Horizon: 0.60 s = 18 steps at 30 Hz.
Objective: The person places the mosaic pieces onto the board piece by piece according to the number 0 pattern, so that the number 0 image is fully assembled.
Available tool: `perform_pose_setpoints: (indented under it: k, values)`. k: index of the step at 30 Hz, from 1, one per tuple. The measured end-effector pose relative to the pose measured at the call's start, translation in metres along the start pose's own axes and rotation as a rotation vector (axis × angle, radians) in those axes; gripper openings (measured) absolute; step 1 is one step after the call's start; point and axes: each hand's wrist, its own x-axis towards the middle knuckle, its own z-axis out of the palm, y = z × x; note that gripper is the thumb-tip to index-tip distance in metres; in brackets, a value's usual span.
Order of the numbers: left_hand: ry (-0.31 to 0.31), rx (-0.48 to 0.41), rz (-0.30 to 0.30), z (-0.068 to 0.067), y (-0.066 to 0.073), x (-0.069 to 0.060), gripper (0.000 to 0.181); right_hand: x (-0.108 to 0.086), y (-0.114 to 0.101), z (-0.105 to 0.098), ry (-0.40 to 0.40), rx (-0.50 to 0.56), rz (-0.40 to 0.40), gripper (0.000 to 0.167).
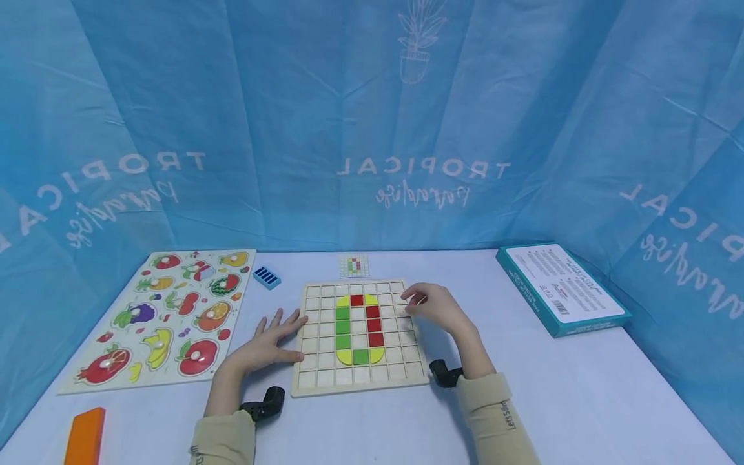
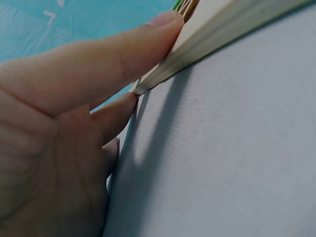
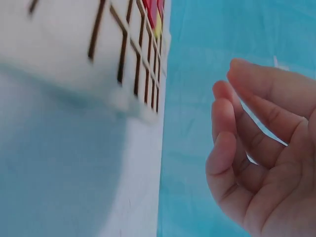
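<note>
A pale wooden grid board (image 1: 401,371) lies on the white table, with an oblong ring of colored tiles on it: green tiles (image 1: 343,327) down the left, red tiles (image 1: 374,325) down the right, yellow rounded corners (image 1: 345,357). My left hand (image 1: 264,349) is spread at the board's left side; its thumb and a finger touch the board edge in the left wrist view. Over the right edge, my right hand (image 1: 437,309) hovers with fingers loosely curved. Nothing shows between its fingertips (image 3: 224,116) in the right wrist view.
A small pattern card (image 1: 354,265) lies behind the board. Left are a fruit peg puzzle (image 1: 157,380), a small blue slotted piece (image 1: 267,278) and an orange block (image 1: 85,436). A teal box (image 1: 564,290) lies at right. Blue printed cloth (image 1: 372,129) encloses the table.
</note>
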Motion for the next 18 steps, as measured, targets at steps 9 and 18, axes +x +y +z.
perform_pose_setpoints:
  k: [9, 18]
  values:
    - [0.001, -0.001, -0.014, 0.003, 0.000, -0.001, 0.087, -0.001, 0.022, -0.024, 0.083, -0.024, 0.064, 0.025]
    - [0.004, -0.006, -0.019, 0.001, -0.001, 0.000, 0.087, -0.001, 0.030, -0.033, 0.131, -0.105, 0.107, 0.025]
